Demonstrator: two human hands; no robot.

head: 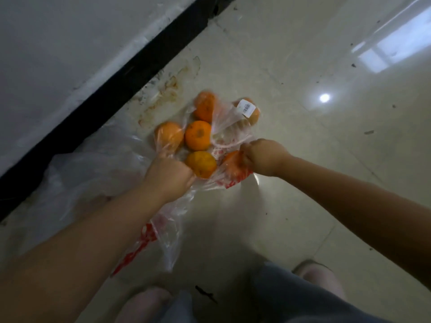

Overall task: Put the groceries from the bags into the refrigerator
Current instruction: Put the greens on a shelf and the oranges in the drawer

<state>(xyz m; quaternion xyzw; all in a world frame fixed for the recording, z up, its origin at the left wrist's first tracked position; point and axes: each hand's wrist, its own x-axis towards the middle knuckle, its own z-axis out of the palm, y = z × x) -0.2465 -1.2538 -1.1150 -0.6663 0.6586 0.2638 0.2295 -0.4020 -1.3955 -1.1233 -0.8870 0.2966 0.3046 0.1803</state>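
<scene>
A clear plastic bag (224, 127) with red print lies on the floor and holds several oranges (198, 135). One orange at the far right carries a white barcode label (246, 107). My left hand (168, 176) is closed on the bag's plastic at its near left edge, right beside an orange (201, 164). My right hand (263, 156) is fisted on the bag's plastic at the near right edge, partly covering another orange. A loose part of the red-printed plastic (149, 238) trails under my left forearm.
A second, empty-looking clear bag (77, 173) lies crumpled to the left. A black skirting strip (112, 87) and white wall run diagonally at upper left. The glossy tiled floor (326, 136) stretches to the right. My feet (144, 304) are at the bottom.
</scene>
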